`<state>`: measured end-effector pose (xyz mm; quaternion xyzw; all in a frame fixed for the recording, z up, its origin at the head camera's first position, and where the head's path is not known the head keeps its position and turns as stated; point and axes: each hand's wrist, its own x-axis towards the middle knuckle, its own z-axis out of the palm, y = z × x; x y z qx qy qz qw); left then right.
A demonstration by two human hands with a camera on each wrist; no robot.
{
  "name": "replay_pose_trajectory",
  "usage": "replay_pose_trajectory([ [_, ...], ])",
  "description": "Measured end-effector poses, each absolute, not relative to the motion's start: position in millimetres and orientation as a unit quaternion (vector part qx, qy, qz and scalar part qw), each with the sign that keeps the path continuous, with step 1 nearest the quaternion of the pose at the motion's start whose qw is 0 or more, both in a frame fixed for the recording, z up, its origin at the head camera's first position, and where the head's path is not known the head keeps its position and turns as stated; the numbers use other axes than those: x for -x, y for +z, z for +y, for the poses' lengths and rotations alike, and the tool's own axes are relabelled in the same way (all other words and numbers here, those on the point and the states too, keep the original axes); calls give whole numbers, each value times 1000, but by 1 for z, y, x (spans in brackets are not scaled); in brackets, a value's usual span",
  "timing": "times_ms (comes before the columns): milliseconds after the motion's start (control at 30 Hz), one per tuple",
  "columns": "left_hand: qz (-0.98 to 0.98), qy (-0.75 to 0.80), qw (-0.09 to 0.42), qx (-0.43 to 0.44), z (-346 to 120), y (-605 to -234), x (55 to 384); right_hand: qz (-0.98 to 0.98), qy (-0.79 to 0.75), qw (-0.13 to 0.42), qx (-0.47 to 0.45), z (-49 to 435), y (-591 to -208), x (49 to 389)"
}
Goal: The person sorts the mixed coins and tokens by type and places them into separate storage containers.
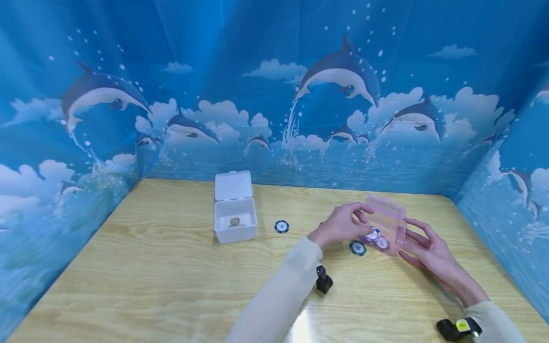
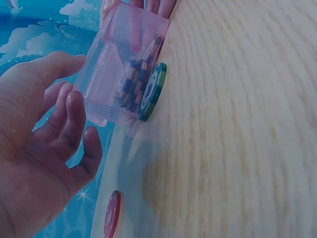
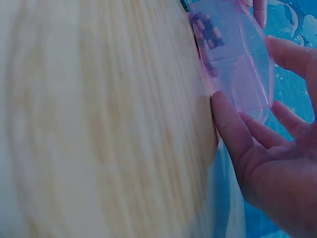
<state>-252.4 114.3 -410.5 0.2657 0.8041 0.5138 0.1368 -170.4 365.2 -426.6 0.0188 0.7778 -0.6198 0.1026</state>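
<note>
A see-through pink plastic box (image 1: 388, 221) stands at the right of the table with several poker chips (image 1: 379, 242) inside. My left hand (image 1: 343, 223) is at its left side, fingers loosely bent and holding nothing; in the left wrist view its index fingertip is close to or touching the box wall. My right hand (image 1: 435, 252) grips the box's right end between spread fingers and thumb. A green poker chip (image 1: 358, 247) lies on the table just before the box. In the left wrist view a red poker chip (image 2: 113, 214) lies below the left hand.
A white box (image 1: 235, 233) with its lid raised stands left of centre, a few coin-like metal pieces (image 1: 235, 222) inside. Between it and my left hand lies a dark blue poker chip (image 1: 281, 226). A dolphin-print curtain (image 1: 274, 95) borders the wooden table (image 1: 171, 286) behind and at both sides.
</note>
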Motion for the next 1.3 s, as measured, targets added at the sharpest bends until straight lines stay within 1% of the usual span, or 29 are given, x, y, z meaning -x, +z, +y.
replay_pose_trajectory([
  [333, 803, 519, 141, -258, 115, -408, 253, 774, -624, 105, -9, 368, -422, 174],
  [600, 814, 506, 113, -262, 117, -406, 255, 792, -601, 106, -23, 364, -419, 176],
  [833, 809, 511, 107, -269, 106, -407, 254, 801, -589, 103, -34, 361, -419, 177],
  [1000, 810, 505, 123, -272, 91, -405, 254, 802, -587, 103, -40, 361, -421, 176],
  [1300, 820, 457, 173, -298, 65, -405, 251, 801, -588, 104, -35, 361, -421, 174],
])
